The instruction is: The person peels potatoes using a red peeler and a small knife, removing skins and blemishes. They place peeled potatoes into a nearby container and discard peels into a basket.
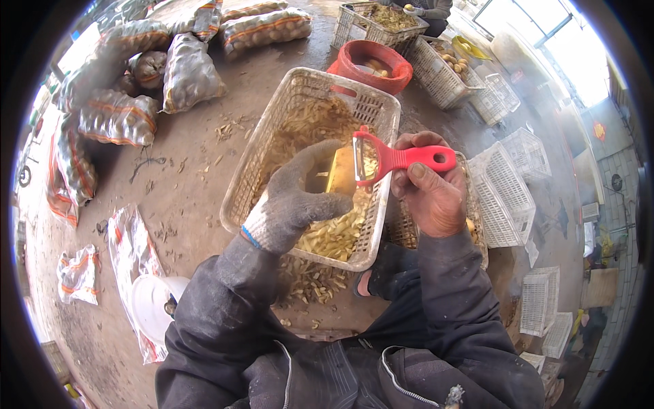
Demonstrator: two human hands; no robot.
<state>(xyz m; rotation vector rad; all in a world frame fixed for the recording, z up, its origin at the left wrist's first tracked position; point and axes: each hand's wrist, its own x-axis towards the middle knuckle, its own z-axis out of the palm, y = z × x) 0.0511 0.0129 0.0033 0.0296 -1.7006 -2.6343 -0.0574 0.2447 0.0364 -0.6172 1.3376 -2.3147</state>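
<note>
My left hand [288,202], in a grey knit glove with a pale cuff, grips a yellow potato [341,176] between thumb and fingers. Flat faces on the potato look peeled; the glove hides its near end. Bare, my right hand [437,197] holds a red Y-shaped peeler [416,159] by its handle. The peeler's metal blade points left, right beside or against the potato; contact cannot be told. Both hands are over a dirty white plastic crate [375,94] with slatted walls. Inside it lies a heap of potato peelings [329,237], pale at the near end, browner farther off.
Mesh sacks of potatoes [191,76] lie at upper left. Beyond the crate stands a red mesh-wrapped tub [375,48]. A filled crate [442,76], stacked white crates [506,194] and another person [437,13] are rightward. A white bucket [150,307] stands lower left; peelings [311,283] litter the floor.
</note>
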